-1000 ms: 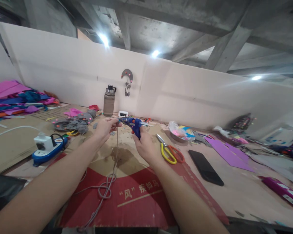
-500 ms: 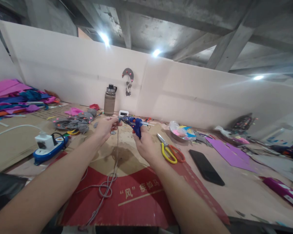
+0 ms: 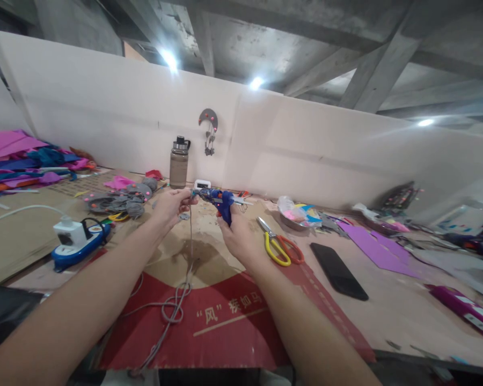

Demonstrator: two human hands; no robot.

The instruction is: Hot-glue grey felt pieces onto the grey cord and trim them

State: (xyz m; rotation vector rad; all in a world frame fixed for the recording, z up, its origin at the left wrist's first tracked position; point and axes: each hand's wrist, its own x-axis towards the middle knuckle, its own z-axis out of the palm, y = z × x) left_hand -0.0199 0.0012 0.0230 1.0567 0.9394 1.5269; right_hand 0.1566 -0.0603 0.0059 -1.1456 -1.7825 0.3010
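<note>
My right hand (image 3: 236,228) is wrapped round the handle of a blue hot glue gun (image 3: 224,202), its nozzle pointing left. At that nozzle, my left hand (image 3: 177,205) pinches the upper end of a grey cord (image 3: 191,236). Whether a small piece is also between those fingertips is too small to tell. The cord hangs down and lies in loose loops on the red and tan cardboard (image 3: 225,343). Scissors (image 3: 279,246) with one yellow and one orange handle lie right of my right hand.
Left are a blue power strip (image 3: 80,246) and grey felt pieces (image 3: 116,201) with pink dots. A water bottle (image 3: 179,163) stands by the white partition (image 3: 290,145), where a grey moon ornament (image 3: 208,120) hangs. Right are a black phone (image 3: 338,271), a bowl (image 3: 298,221) and purple sheets (image 3: 374,246).
The whole view has shifted slightly. Both hands stay together at the nozzle, with the cord and glue gun held as before.
</note>
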